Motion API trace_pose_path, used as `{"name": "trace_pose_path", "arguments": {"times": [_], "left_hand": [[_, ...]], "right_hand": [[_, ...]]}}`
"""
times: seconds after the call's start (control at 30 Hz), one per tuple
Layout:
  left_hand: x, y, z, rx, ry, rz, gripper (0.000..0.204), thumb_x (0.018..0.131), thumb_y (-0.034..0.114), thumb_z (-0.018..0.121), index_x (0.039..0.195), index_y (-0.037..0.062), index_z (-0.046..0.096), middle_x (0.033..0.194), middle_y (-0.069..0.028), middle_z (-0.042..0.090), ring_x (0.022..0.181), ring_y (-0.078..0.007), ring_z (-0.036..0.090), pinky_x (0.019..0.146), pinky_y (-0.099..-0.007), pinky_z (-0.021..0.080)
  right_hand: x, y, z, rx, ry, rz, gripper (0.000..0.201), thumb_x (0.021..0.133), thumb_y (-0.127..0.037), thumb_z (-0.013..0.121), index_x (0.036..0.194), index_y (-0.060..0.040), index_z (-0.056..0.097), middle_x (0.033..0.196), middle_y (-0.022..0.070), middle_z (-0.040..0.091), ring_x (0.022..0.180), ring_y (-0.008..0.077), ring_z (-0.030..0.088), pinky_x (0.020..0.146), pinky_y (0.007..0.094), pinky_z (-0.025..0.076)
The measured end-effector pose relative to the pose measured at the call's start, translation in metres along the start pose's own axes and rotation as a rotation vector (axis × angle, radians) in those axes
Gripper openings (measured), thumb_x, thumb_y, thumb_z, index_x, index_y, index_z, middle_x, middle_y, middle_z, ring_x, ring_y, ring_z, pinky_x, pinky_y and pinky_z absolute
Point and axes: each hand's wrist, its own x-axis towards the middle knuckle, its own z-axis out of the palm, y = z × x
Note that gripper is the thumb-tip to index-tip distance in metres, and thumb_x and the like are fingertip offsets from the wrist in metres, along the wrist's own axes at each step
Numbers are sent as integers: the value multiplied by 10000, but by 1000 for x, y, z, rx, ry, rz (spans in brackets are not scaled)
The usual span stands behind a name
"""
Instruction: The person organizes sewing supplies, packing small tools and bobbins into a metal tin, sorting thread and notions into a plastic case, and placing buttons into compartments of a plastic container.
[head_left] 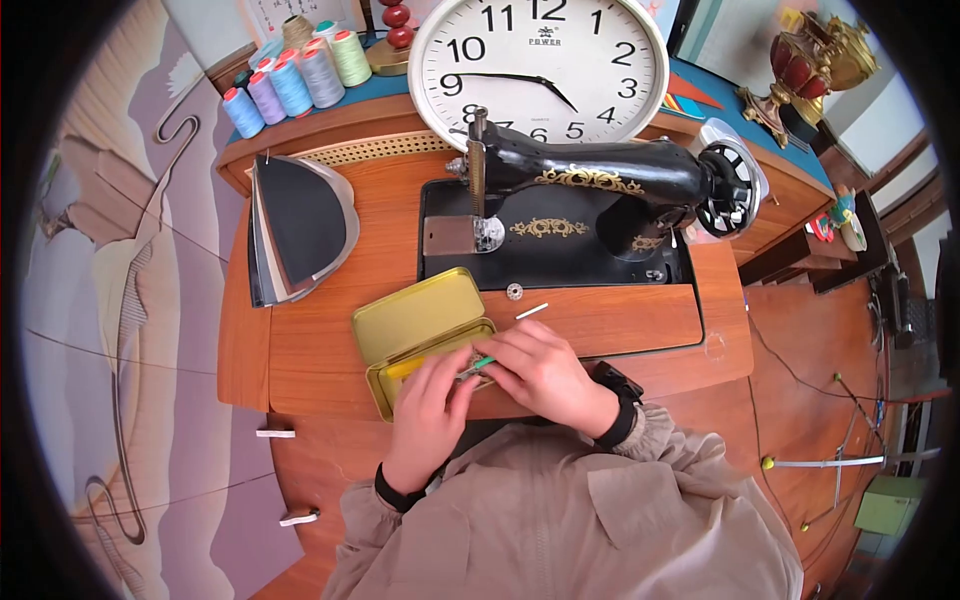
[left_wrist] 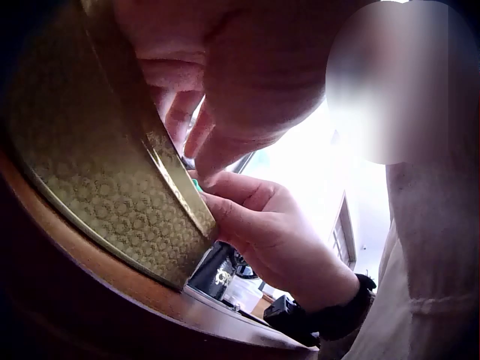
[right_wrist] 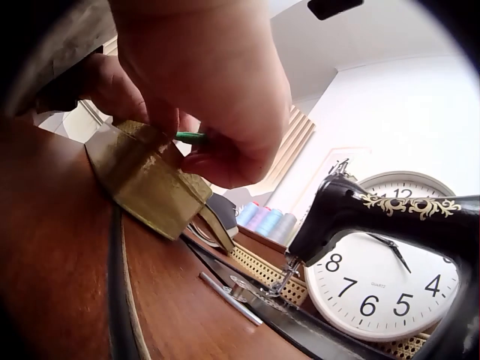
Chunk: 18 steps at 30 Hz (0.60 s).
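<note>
Both hands are close together over the front of an open gold tin (head_left: pixel 418 310). My right hand (head_left: pixel 545 370) pinches a slim green stick-like tool (head_left: pixel 484 362) between thumb and fingers. From the other side, the thumb and fingertips of my left hand (head_left: pixel 428 415) close on its silvery end. In the right wrist view the green part (right_wrist: pixel 191 137) shows between the fingers; the rest is hidden. A yellow item (head_left: pixel 405 367) lies inside the tin, partly behind the left fingers. Behind the hands, a metal bobbin (head_left: pixel 514 291) and a short white stick (head_left: pixel 532 311) lie on the wooden tabletop.
A black sewing machine (head_left: pixel 590 170) stands behind the tin, with a large wall clock (head_left: pixel 540 70) leaning behind it. Half-round dark fabric pieces (head_left: pixel 300 225) lie at the left. Thread spools (head_left: pixel 290 85) line the back shelf. The table's front edge (head_left: pixel 330 408) runs near the tin.
</note>
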Motion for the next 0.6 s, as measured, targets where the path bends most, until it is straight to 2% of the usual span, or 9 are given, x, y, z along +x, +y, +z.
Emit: {"name": "trace_pose_path", "arguments": {"times": [0.1,0.23,0.3,0.33,0.37,0.43,0.53,0.57,0.6], "left_hand": [[-7,-17,4,91,48,86,163,889,54,703,1051,30,702,947,-115,671,850,-336,645,758,-405,514],[0,-14,-7,126,81,38,85,871,47,711,954,28,716,920,-123,678,857,-328,634,767,-412,495],[4,-17,-13,283,59,92,66,857,44,716,921,29,707,895,-119,683,860,-318,621,792,-410,472],[4,-16,-13,302,58,67,70,846,64,731,900,32,700,896,-106,676,878,-308,602,822,-404,453],[5,-15,-14,303,57,67,70,846,64,731,900,32,700,896,-106,676,878,-308,602,822,-404,453],[6,-11,-14,288,45,31,97,838,79,752,902,30,698,901,-106,661,886,-309,593,797,-403,459],[6,-4,-9,288,55,26,161,827,134,777,938,46,699,947,-91,627,937,-300,565,826,-415,445],[6,-4,-9,289,56,27,161,827,134,777,938,46,699,947,-91,627,937,-300,565,826,-415,445],[6,-4,-8,283,38,51,186,828,148,781,956,46,695,966,-91,623,945,-301,563,836,-417,441]], "right_hand": [[1,6,-8,54,40,2,339,836,-39,695,1172,-12,658,1077,123,665,970,312,623,870,404,507],[-14,33,-7,-100,64,139,383,810,13,628,1191,-8,653,1179,141,653,1084,332,606,953,418,495],[-23,45,-5,-329,-27,81,409,793,4,588,1197,-12,657,1255,137,627,1155,321,576,974,416,481],[-25,46,-4,-325,-51,110,420,795,-8,559,1202,-19,660,1309,129,605,1213,318,547,999,400,468],[-26,47,-5,-324,-50,111,420,795,-8,559,1202,-19,660,1309,129,605,1213,318,547,999,400,468],[-28,47,-5,-252,-133,283,419,802,-12,561,1209,-22,658,1236,123,622,1163,315,563,982,394,475],[-26,47,-3,-260,-77,330,367,797,30,615,1159,-14,661,1172,125,647,1061,325,598,942,401,506],[-22,45,-3,-260,-77,329,367,797,30,615,1159,-14,661,1172,125,647,1061,325,598,942,401,506],[-17,42,-5,-299,35,228,332,807,28,615,1133,-13,656,1115,125,645,1018,326,599,913,406,511]]}}
